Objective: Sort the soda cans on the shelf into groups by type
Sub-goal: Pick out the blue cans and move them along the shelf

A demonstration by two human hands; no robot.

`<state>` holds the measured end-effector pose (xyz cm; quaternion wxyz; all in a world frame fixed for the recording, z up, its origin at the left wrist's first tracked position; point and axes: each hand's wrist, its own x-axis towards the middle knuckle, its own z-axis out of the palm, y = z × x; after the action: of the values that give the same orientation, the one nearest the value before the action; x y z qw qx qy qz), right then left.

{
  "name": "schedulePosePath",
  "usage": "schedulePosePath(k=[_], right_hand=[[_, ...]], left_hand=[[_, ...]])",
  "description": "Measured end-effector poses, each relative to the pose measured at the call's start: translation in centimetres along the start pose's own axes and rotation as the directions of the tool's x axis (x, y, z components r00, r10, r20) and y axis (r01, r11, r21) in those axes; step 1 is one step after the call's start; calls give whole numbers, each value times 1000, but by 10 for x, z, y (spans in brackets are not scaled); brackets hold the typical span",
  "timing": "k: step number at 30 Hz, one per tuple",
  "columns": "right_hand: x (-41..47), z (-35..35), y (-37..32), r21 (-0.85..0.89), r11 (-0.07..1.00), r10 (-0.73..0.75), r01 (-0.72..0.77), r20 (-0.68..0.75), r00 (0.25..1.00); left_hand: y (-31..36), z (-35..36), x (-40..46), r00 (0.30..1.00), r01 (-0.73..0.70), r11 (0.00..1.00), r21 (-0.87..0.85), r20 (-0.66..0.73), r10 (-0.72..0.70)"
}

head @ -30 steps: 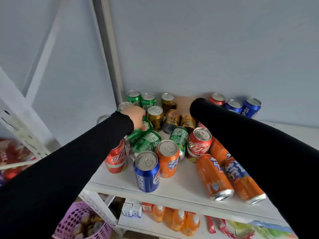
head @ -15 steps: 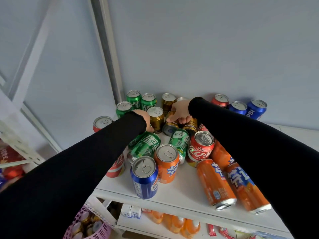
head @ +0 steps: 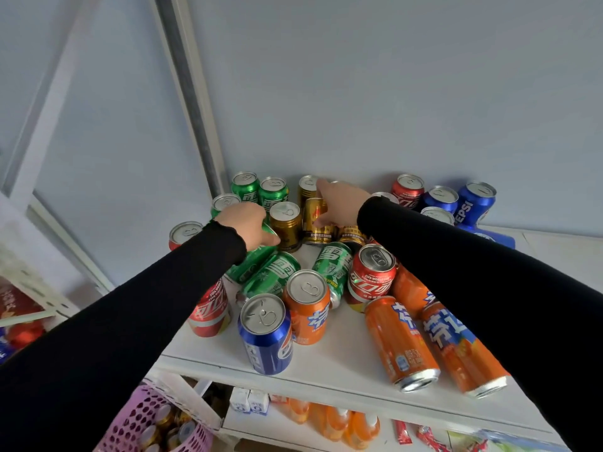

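Observation:
Mixed soda cans crowd the white shelf (head: 342,363). My left hand (head: 246,223) grips the upper end of a tilted green can (head: 251,265) at the centre left. My right hand (head: 341,203) holds a gold can (head: 315,223) upright beside another upright gold can (head: 285,223). Three green cans (head: 273,190) stand at the back left; two more green cans (head: 332,265) lie in the middle. Red cans (head: 373,275), blue cans (head: 266,334) and orange cans (head: 401,340) are scattered about, some of them lying down. My right arm hides part of the cans at the right.
The wall rises right behind the cans, with a grey shelf post (head: 192,93) at the back left. On the lower shelf are orange bottles (head: 329,422) and small white cartons (head: 249,401). A pink basket (head: 156,422) of cans stands below left.
My right hand has lifted the gold can from lying among the others to upright. My left hand has stayed on the tilted green can.

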<state>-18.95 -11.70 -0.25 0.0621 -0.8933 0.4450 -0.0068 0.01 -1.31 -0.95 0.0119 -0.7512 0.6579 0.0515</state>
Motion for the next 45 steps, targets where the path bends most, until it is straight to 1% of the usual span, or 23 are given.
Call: schedulePosePath(k=[1,3,6,8,11,13,15,18,20,22,26,27,29,30,31,32,33,35,36,39,41,43,45], right_hand=[[-3,0,0,-25,999,-23,21,-45,999],[-7,3,2,-21,999,-50,48,-94,994],[-11,9,4,12,999,-45,46,-95,995],[-13,10,6,56,998,-30,35,-84,996],[-13,8,9,169,985,1,18,-111,994],[-14,8,10,238,971,16,9,-105,994],[-17,7,12,309,951,33,0,-102,994],[-24,-3,17,387,922,71,-22,-113,991],[-29,-12,25,376,926,90,-35,-130,987],[-33,-18,35,341,937,117,-67,-126,985],[-41,-21,48,198,968,166,-157,-28,986],[-42,-20,49,162,972,175,-173,-1,985],[-43,-15,49,126,970,204,-209,48,978],[-42,-12,49,111,969,216,-222,70,974],[-39,-9,49,104,966,226,-235,96,969],[-35,-6,50,114,961,237,-253,134,962],[-32,-3,50,138,952,248,-273,177,952],[-26,-2,49,187,929,271,-319,246,931],[-24,-2,48,206,917,282,-342,271,920],[-18,-2,47,243,885,304,-396,342,889],[-15,-1,47,240,884,296,-401,378,878],[-15,-1,45,228,893,283,-387,384,879],[-17,-2,43,202,915,260,-349,366,894]], left_hand=[[-4,-2,-4,1000,-4,999,-49,-18,3],[-11,-4,-10,999,-11,988,-151,-42,5],[-18,-3,-15,997,-19,957,-291,-82,-5],[-17,-1,-18,992,-31,940,-340,-126,-13],[-13,4,-24,981,-45,911,-411,-189,-37],[-12,6,-28,977,-41,896,-442,-207,-58],[-14,7,-30,979,-30,908,-418,-196,-58],[-16,-2,-32,986,-11,969,-246,-163,-31],[-16,-9,-33,988,-11,995,-98,-153,-4],[-18,-15,-34,991,-19,1000,-12,-135,17],[-19,-15,-39,996,-24,998,50,-83,28],[-17,-15,-41,994,-30,998,59,-102,36],[-10,-15,-47,977,-66,997,42,-201,73],[-5,-16,-50,963,-110,994,30,-246,114],[-1,-18,-51,955,-161,987,24,-247,162],[3,-19,-52,959,-206,978,20,-194,206],[6,-21,-52,966,-234,972,30,-101,236],[10,-24,-51,967,-249,966,67,78,244],[12,-24,-50,964,-248,965,80,119,238],[18,-20,-48,959,-245,959,145,179,218],[23,-14,-46,954,-222,956,190,246,173],[25,-7,-45,944,-184,967,174,304,125],[26,-1,-43,927,-161,979,124,359,107]])
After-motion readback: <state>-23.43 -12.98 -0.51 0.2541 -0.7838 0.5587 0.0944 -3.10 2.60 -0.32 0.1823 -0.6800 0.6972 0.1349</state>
